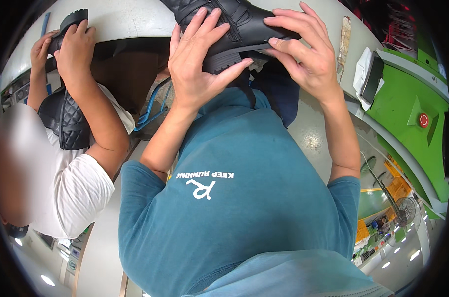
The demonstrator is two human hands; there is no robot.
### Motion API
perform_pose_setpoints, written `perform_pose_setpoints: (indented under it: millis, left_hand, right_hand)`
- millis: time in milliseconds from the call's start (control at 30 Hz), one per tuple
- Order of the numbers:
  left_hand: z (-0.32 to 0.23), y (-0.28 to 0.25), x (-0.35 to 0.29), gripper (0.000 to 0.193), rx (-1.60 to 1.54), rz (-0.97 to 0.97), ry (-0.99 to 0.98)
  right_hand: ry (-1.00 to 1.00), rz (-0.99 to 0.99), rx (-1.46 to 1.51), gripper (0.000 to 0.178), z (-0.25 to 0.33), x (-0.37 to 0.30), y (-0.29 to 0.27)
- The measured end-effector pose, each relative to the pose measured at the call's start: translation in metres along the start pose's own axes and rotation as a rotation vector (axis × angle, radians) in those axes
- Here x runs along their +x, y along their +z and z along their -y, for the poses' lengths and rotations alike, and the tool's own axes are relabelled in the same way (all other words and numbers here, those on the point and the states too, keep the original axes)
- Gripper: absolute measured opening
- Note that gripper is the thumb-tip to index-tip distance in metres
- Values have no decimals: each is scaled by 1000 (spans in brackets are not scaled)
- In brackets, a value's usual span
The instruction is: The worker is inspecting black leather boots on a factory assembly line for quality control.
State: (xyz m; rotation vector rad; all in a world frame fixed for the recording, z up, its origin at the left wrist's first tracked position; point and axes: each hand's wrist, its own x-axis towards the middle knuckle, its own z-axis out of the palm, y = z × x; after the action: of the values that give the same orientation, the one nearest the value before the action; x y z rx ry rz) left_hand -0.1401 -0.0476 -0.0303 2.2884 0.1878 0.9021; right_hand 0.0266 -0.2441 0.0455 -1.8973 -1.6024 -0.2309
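A black ankle boot (246, 24) with a quilted shaft, straps and a zip lies tilted at the top, over the table's near edge. Its sole edge and ridged heel face me. My left hand (192, 62) grips it at the ankle and heel, fingers spread over the upper and thumb stretched along the heel. At the toe, my right hand (306, 49) holds the boot with fingers on the upper and thumb and a finger by the sole edge. The far end of the shaft is cut off by the frame.
The pale table (130, 22) curves across the top. To my left, a co-worker's hands hold another black boot (68, 29). At right lie a worn, narrow strip (343, 42) and a dark pad on white paper (370, 79), beside a green machine (397, 99) with a red button (423, 120).
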Motion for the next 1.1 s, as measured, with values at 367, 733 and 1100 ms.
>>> perform_pose_setpoints:
  millis: [367, 733, 1100]
  left_hand:
    - [12, 0, 0, 64, -23, -31, 22]
    - [-15, -25, 51, 62, 149, 170, 154]
    - [-12, 10, 75, 74, -59, 504, 170]
  right_hand:
    - [380, 138, 361, 68, -13, 29, -12]
    - [-45, 56, -188, 52, -12, -13, -12]
    - [-93, 182, -189, 44, -2, 6, -5]
